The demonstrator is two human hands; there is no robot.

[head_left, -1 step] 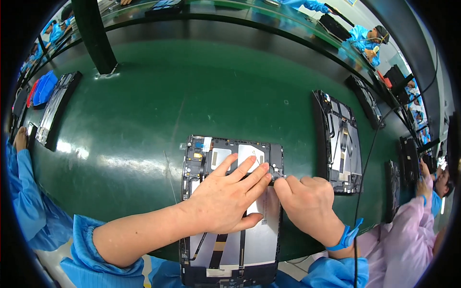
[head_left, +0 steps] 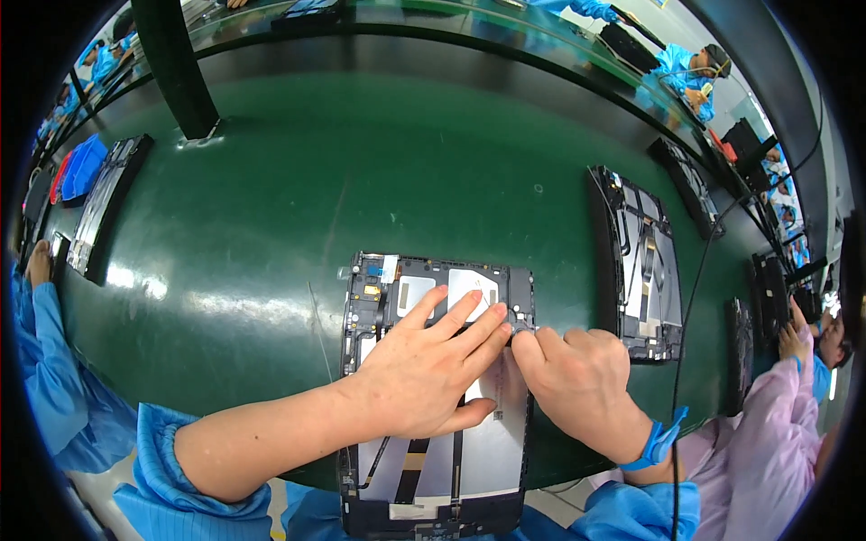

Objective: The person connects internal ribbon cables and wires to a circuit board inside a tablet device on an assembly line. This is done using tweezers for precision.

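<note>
An opened tablet [head_left: 505,379] lies in front of me, its inside facing up, with silver battery panels, dark flat cables and a black frame. My left hand [head_left: 428,374] rests flat across its upper middle, fingers spread and holding nothing. At the tablet's right edge, my right hand [head_left: 577,379] is curled closed, thumb and fingertips pressed at the frame close to my left fingertips. Whatever those fingers grip is too small or hidden to make out. A blue strap [head_left: 660,440] circles my right wrist.
A stack of opened tablets [head_left: 645,261] stands to the right, with another stack [head_left: 690,189] behind it. More tablets [head_left: 108,207] and a blue bin [head_left: 84,167] are at left. A black cable [head_left: 690,307] hangs at right. Co-workers sit on both sides; a green post [head_left: 176,72] rises far left.
My right hand and wrist have shifted very slightly to the right, still at the tablet's edge. My left hand stays in place.
</note>
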